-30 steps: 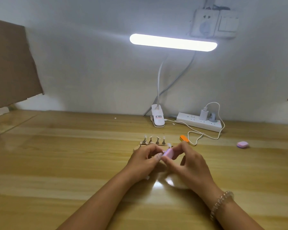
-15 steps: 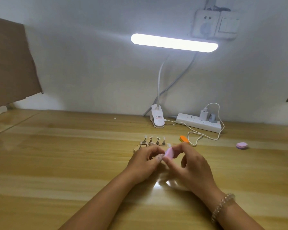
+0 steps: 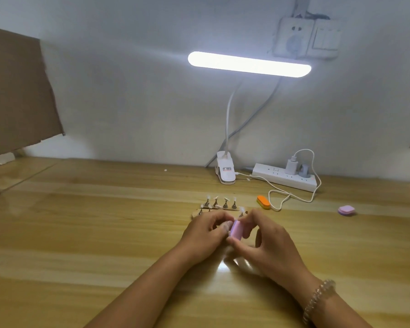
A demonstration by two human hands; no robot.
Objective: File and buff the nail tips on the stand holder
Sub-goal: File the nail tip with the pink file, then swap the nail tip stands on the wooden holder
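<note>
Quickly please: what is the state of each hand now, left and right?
Left hand: fingers curled beside the pink buffer block; cannot tell what it holds.
Right hand: closed, pinching the pink buffer block.

Little print in view, and none that we can read

We see one sticker on the white lamp clip. It has a red line of print with darker lines above and below, all too small and blurred for us to make out a word or a number. Just right of the lamp clip, the power strip shows small dark marks along its top. We cannot tell whether they are print or only socket holes.
</note>
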